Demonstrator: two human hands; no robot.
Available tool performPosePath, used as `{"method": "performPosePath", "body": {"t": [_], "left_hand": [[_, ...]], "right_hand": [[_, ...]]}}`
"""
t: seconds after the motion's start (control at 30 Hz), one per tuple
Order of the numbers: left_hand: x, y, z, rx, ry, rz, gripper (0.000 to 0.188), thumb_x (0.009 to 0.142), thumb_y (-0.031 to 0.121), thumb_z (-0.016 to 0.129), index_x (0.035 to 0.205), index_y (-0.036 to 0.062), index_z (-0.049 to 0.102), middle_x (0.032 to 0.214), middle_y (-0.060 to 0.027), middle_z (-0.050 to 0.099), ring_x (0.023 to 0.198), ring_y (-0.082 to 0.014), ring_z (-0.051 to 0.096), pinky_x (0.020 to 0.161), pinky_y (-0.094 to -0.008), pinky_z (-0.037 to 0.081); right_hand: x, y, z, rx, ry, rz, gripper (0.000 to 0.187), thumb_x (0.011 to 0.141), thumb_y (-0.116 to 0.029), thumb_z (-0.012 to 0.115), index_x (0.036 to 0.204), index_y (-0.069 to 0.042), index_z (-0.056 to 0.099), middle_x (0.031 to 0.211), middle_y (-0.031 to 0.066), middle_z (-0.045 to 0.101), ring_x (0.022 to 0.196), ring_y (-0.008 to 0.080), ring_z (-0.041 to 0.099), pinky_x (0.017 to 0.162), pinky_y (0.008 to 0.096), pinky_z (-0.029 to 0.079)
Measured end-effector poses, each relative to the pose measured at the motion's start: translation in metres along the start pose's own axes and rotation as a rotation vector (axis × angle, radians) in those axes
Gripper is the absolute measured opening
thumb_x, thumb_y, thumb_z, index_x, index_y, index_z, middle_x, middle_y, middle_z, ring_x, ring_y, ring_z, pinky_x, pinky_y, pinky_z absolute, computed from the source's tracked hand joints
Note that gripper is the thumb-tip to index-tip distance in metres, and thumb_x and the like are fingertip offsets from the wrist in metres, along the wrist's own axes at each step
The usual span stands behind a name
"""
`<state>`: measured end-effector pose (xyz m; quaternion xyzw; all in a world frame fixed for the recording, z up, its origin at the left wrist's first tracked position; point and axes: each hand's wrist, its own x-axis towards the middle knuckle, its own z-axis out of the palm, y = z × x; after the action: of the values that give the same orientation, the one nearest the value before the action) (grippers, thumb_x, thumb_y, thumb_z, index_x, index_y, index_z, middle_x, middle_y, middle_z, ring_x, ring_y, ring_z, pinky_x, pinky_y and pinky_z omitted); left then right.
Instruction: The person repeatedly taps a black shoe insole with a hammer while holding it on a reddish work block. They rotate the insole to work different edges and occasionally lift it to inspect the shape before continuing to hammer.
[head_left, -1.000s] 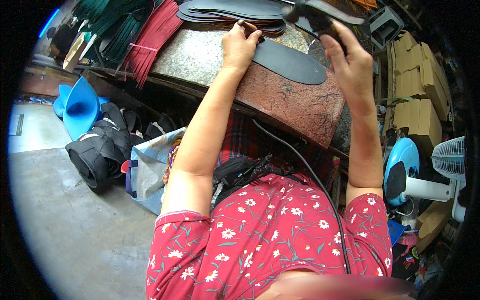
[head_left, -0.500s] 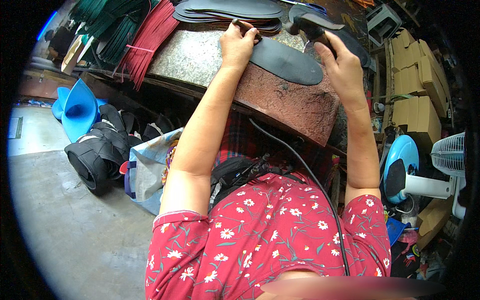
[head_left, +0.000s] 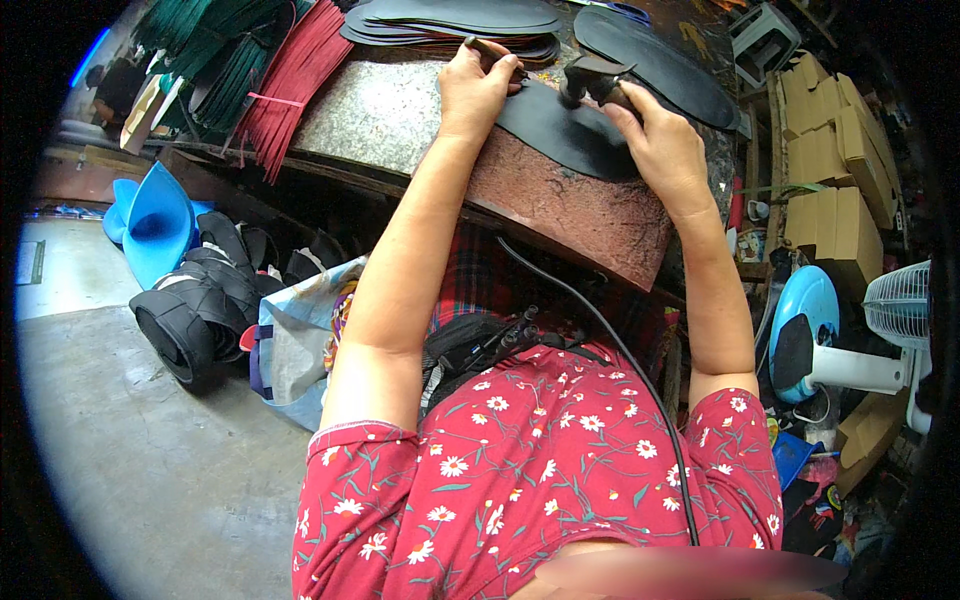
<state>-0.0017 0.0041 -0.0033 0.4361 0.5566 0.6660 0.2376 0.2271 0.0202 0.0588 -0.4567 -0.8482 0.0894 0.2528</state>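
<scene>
A black shoe sole (head_left: 560,128) lies on a reddish rough block (head_left: 575,215) at the bench's near edge. Over the sole's far left end, my left hand (head_left: 472,95) is closed around a dark, rod-like punch (head_left: 486,47); its working tip is hidden by my fingers. My right hand (head_left: 660,145) grips a hammer (head_left: 597,75) by its handle, the head low over the sole and close to the punch. Whether the hammer touches anything, I cannot tell.
A stack of dark soles (head_left: 450,22) lies at the back, and another large sole (head_left: 655,65) behind the hammer. Red strips (head_left: 290,85) and green strips (head_left: 215,45) hang at the left. Cardboard boxes (head_left: 835,150) and a fan (head_left: 895,310) stand right. A black cable (head_left: 600,315) crosses my front.
My right hand has swung the hammer down and to the left, toward the sole and the punch. My left hand has stayed nearly in place.
</scene>
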Motion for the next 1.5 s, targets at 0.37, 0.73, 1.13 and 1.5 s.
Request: {"method": "performPosePath", "body": {"t": [0.37,0.73,1.13,1.5], "left_hand": [[-0.01,0.013,0.008,0.632,0.003,0.351,0.015,0.085,0.017,0.073,0.094,0.0077,0.065,0.081,-0.0112,0.071,0.075,-0.0254,0.071,0.068,-0.0327,0.055],[-0.005,0.007,0.008,-0.017,-0.023,-0.069,0.007,0.092,0.003,0.062,0.095,-0.0033,0.059,0.088,-0.0118,0.069,0.08,-0.0183,0.07,0.068,-0.0277,0.061],[-0.007,0.007,0.012,0.352,0.083,0.109,0.01,0.091,0.006,0.064,0.093,-0.0034,0.062,0.084,-0.0113,0.07,0.07,-0.015,0.069,0.065,-0.0256,0.059],[-0.004,0.002,0.01,0.199,0.058,0.047,0.012,0.084,0.008,0.071,0.092,0.0013,0.065,0.082,-0.0104,0.072,0.074,-0.0172,0.07,0.067,-0.0312,0.057]], "right_hand": [[0.003,-0.02,-0.053,0.481,0.349,-0.366,0.034,0.098,-0.02,0.061,0.128,-0.005,0.06,0.081,0.0024,0.065,0.064,0.0065,0.057,0.054,0.0217,0.047],[-0.008,0.013,-0.033,0.192,0.179,-0.012,0.04,0.093,-0.04,0.063,0.122,-0.013,0.062,0.092,0.0167,0.071,0.088,0.0371,0.068,0.072,0.0396,0.053],[-0.009,-0.005,-0.035,0.206,0.064,-0.012,0.039,0.092,-0.044,0.061,0.12,-0.017,0.063,0.088,0.017,0.07,0.085,0.0377,0.068,0.07,0.0434,0.053],[-0.004,0.008,-0.015,0.103,0.008,0.004,0.042,0.092,-0.048,0.058,0.122,-0.018,0.063,0.091,0.0182,0.07,0.087,0.0379,0.068,0.073,0.0441,0.053]]}}
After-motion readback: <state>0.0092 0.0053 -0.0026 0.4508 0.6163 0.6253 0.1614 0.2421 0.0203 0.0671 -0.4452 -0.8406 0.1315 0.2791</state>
